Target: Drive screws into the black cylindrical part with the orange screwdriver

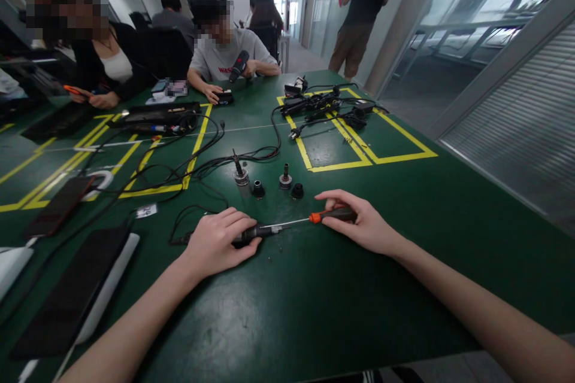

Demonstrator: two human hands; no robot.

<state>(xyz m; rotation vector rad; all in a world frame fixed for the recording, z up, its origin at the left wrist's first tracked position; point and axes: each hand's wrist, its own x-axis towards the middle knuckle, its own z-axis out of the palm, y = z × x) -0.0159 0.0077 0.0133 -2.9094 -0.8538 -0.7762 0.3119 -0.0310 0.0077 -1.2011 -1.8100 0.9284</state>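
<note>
My left hand is wrapped around a black corded handheld tool lying on the green table, its bare metal end pointing right. In my right hand is a screwdriver with a black and orange handle. The thin screwdriver shaft runs left to the tool's front end; whether the tip touches it I cannot tell. Just beyond my hands stand a metal motor part with a shaft, a smaller metal part and two black caps, one on the left and one on the right.
Black cables cross the table behind the parts. Several black corded items lie inside yellow tape. At left are dark phone-like devices. Across the table, a co-worker holds a drill; another person sits further left.
</note>
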